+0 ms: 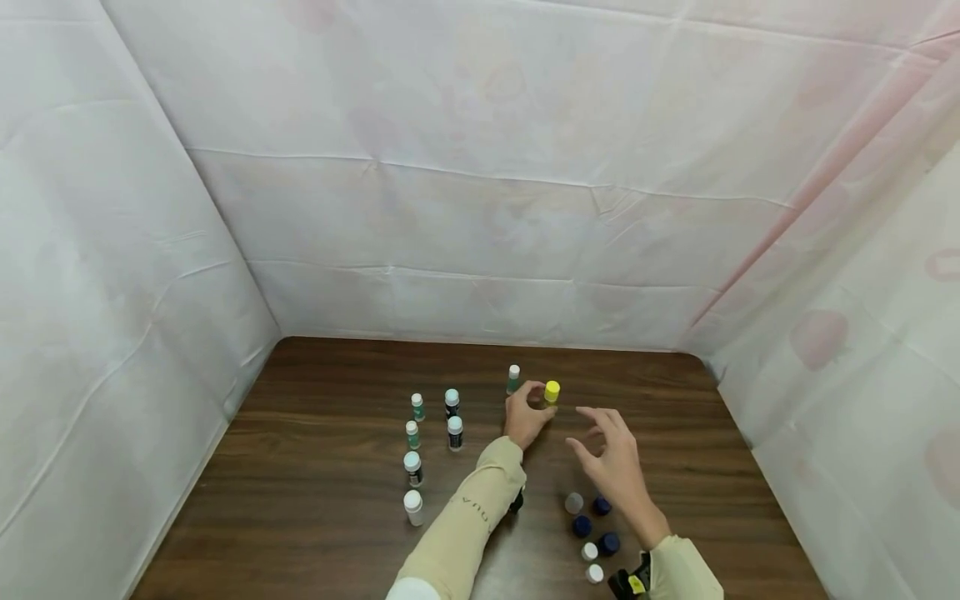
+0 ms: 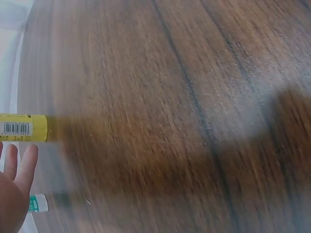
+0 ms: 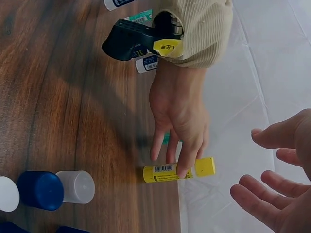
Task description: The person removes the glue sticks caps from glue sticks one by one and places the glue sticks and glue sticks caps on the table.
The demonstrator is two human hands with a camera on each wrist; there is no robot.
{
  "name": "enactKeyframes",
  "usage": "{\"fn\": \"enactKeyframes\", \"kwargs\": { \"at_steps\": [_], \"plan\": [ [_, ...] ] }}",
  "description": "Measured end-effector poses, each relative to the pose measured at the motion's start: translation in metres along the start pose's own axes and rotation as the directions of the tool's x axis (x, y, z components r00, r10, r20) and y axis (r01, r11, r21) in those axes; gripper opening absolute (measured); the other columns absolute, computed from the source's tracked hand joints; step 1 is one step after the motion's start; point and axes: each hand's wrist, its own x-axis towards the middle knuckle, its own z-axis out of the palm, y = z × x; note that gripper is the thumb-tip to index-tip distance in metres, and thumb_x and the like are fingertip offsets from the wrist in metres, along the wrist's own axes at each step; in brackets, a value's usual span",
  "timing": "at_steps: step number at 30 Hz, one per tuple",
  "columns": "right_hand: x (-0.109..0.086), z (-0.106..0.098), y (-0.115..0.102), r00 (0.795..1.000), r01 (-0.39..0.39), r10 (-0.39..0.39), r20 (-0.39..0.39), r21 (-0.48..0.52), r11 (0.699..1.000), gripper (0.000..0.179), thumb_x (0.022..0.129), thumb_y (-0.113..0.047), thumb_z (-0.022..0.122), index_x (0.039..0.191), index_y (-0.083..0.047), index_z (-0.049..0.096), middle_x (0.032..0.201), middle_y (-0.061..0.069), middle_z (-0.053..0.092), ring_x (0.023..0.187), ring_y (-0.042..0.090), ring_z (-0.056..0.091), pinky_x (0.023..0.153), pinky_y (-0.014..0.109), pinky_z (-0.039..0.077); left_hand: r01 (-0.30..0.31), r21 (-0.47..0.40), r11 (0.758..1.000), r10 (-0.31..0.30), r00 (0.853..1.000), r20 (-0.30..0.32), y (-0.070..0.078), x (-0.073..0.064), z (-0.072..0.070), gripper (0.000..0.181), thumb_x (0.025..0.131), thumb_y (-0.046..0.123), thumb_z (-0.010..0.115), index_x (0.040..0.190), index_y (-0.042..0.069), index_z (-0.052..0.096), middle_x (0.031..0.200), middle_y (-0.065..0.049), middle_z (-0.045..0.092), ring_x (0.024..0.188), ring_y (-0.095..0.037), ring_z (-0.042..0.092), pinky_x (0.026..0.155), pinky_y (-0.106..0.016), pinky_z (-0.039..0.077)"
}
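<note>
An upright yellow glue stick with a yellow cap stands near the far side of the brown table. My left hand pinches its body, thumb on the near side; the index fingertip is partly hidden behind it. In the left wrist view the other fingers spread beside the yellow barrel. My right hand hovers to the right, fingers apart and holding nothing. Just left of the glue stick is a small green stick with a white top.
Several white-topped sticks stand in two columns on the left of the table. Near my right forearm are loose caps, among them a blue cap, a white cap and a clear cap. White sheets border the table.
</note>
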Motion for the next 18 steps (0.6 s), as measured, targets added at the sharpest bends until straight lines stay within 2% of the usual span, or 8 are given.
{"fn": "enactKeyframes", "kwargs": {
  "at_steps": [4,12,18],
  "plan": [
    [0.006,0.004,-0.001,1.0,0.006,-0.006,0.025,0.012,1.0,0.049,0.075,-0.005,0.079,0.12,-0.012,0.061,0.108,0.007,0.055,0.079,0.022,0.06,0.054,0.027,0.052,0.011,0.022,1.0,-0.011,1.0,0.005,-0.005,0.001,0.002,0.033,0.075,0.005,0.079,0.105,0.005,0.066,0.1,-0.01,0.066,0.092,-0.028,0.063,0.081,-0.04,0.052],
    [0.019,0.009,0.001,0.999,-0.008,0.009,0.047,-0.012,1.0,0.049,0.076,-0.007,0.079,0.121,-0.012,0.06,0.111,0.012,0.055,0.082,0.017,0.059,0.059,0.026,0.053,0.067,0.046,0.997,-0.069,0.997,0.034,-0.004,0.002,0.0,0.029,0.077,0.002,0.076,0.104,0.005,0.067,0.099,-0.009,0.067,0.092,-0.024,0.064,0.079,-0.035,0.053],
    [0.026,0.011,0.006,0.998,-0.016,0.017,0.052,-0.022,1.0,0.048,0.077,-0.007,0.078,0.121,-0.009,0.06,0.111,0.015,0.054,0.081,0.026,0.061,0.058,0.033,0.055,0.068,0.017,0.998,-0.069,0.996,0.062,0.001,0.0,-0.005,0.027,0.078,0.002,0.075,0.103,0.005,0.066,0.1,-0.01,0.066,0.093,-0.025,0.064,0.081,-0.037,0.053]
  ]
}}
